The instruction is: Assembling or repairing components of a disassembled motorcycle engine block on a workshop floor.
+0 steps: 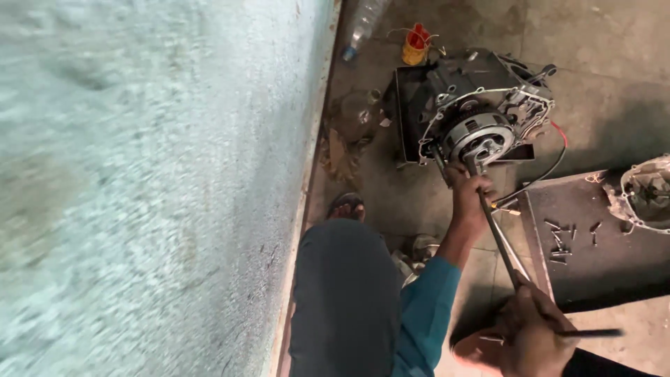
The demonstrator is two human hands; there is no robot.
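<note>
**A:** From the head camera, what have the hands got hold of?

**B:** The left hand (469,197) is stretched out toward the engine (481,112), which sits on the concrete floor (600,42) with its side cover off and the round clutch assembly (480,134) showing. Its fingers are wrapped shut around the upper part of a long metal rod (497,234), just below where the rod meets the clutch hub.

**A:** And the right?

**B:** The right hand (534,335) is low in the picture, close to the camera. Its fingers are closed around the near end of that same rod, and a thin dark bar (590,333) sticks out sideways from the fist to the right. Whether that bar is a cross handle of the rod or a separate tool, I cannot tell.

**A:** So the rod runs between both hands?

**B:** Yes, slanting from the clutch down toward the right hand, with the left gripping high and the right gripping low, well apart.

**A:** What lies around?

**B:** To the right, a dark metal tray (593,265) with loose bolts (562,241) scattered on it, and an engine cover (645,195) resting at its far edge. A red-tipped cable (558,157) curls from the engine toward the tray. Beyond the engine stand a small yellow and red can (416,45) and a clear plastic bottle (363,24) lying near the wall (139,174), which fills the left side. The person's knee in dark trousers (345,293) and a sandalled foot (347,206) sit beside that wall.
</note>
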